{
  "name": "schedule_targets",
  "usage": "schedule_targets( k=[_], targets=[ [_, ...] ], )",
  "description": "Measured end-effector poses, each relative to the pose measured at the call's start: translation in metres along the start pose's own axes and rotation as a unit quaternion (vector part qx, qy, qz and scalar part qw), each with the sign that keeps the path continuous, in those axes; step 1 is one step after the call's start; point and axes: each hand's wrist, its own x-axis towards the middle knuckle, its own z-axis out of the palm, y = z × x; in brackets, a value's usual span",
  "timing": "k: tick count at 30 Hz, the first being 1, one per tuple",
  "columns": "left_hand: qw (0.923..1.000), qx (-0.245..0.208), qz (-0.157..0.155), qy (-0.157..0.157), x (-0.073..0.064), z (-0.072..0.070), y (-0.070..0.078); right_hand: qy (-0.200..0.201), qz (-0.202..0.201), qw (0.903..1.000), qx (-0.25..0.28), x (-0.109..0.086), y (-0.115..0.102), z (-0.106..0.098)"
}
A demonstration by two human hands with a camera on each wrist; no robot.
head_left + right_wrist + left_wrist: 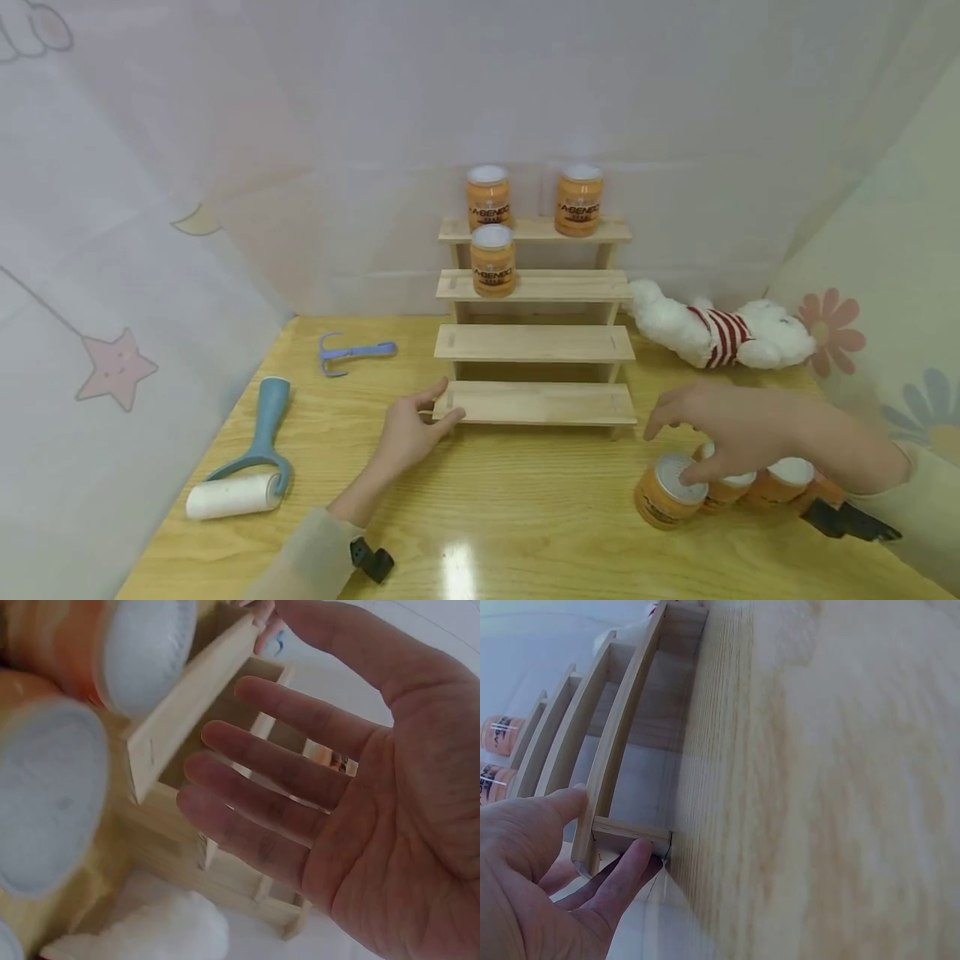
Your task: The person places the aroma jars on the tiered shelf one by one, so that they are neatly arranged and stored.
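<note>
A wooden step shelf [535, 402] with several tiers stands at the table's back. My left hand [411, 429] grips the left end of its lowest tier. In the left wrist view the thumb lies on the board [619, 750], with fingers against the side leg [634, 834]. My right hand [738, 429] hovers over a group of orange jars with white lids at the right. Its fingers are spread and hold nothing in the right wrist view. The nearest jar [660, 500] is just below the thumb; the jars behind [780, 483] are partly hidden by the hand.
Two orange jars, left [488, 200] and right [579, 204], stand on the top tier. One jar [493, 265] is on the tier below. A white plush toy [712, 329] lies right of the shelf. At left are a blue hook-like item [356, 351] and a lint roller [262, 433].
</note>
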Motion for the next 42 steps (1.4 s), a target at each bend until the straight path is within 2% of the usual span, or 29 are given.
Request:
schedule_targets(
  k=[3,7,10,13,21,24,29,35,42],
  targets=[
    [1.0000,0.002,0.002,-0.001,0.001,0.000,0.002,0.000,-0.008,0.9999,0.010,0.001,-0.002,0.012],
    [1.0000,0.000,0.005,0.001,0.002,-0.001,0.002,-0.009,0.000,0.9997,0.021,0.004,-0.005,0.027],
    [1.0000,-0.003,0.002,-0.001,0.003,-0.001,0.003,-0.019,0.016,0.9996,0.011,0.007,-0.005,0.034],
    [1.0000,-0.001,-0.004,-0.002,0.004,-0.001,0.003,-0.025,0.028,0.9993,0.006,0.009,-0.005,0.036],
    [1.0000,0.003,-0.005,-0.008,0.004,-0.001,0.004,-0.041,0.018,0.9986,0.029,0.011,0.000,0.030],
    [0.9999,0.001,-0.006,-0.009,0.003,-0.001,0.003,-0.022,0.000,0.9990,0.039,0.009,0.003,0.021],
    [0.9998,-0.008,-0.011,-0.012,-0.001,-0.002,-0.002,0.039,-0.037,0.9985,0.002,0.008,0.008,0.001],
    [0.9999,0.003,-0.009,-0.010,0.001,-0.001,0.000,0.097,-0.063,0.9925,-0.039,0.007,0.013,-0.040],
    [0.9999,-0.003,-0.012,-0.010,0.001,0.000,0.001,0.115,-0.032,0.9917,-0.046,0.013,0.023,-0.091]
  ],
)
